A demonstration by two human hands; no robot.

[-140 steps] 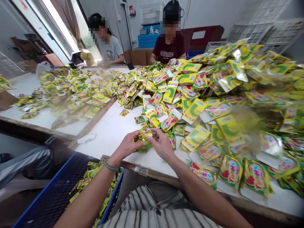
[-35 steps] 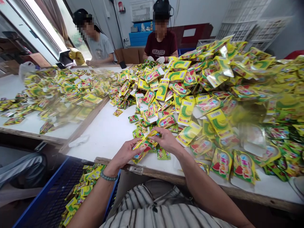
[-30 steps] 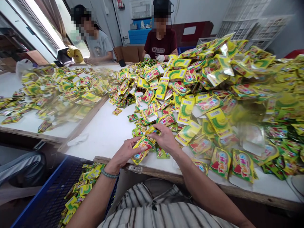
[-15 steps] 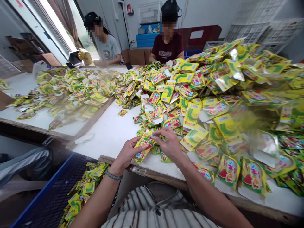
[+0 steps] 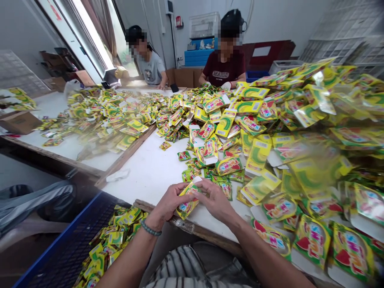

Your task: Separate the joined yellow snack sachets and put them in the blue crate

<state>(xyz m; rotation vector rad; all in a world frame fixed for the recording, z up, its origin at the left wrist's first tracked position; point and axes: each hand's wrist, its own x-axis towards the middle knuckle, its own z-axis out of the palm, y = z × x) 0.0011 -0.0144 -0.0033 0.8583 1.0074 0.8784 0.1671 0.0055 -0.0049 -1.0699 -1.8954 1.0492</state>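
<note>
Near the table's front edge, my left hand [image 5: 174, 200] is closed around a small yellow-and-green candy box [image 5: 187, 206] with fruit pictures on it, thumb across its front. My right hand [image 5: 214, 198] grips the upper end of the same box, fingertips beside a raised white flap. Whether anything is inside the box is hidden. Just beyond my hands lie small green candy sachets [image 5: 226, 190]. To their right, flat yellow boxes [image 5: 260, 186] are spread at the foot of a large heap, several with white end flaps sticking out.
A blue plastic crate [image 5: 57, 252] holding yellow packets [image 5: 115, 238] stands below the table at left. A wooden divider [image 5: 129, 154] splits the white tabletop, with another heap [image 5: 111, 116] beyond it. Across the table are two people, one in a dark red shirt [image 5: 223, 66].
My view has turned left, so the scene sits farther right. My right fingers have moved from a small item at the box's mouth onto its upper end, and the white flap now stands up.
</note>
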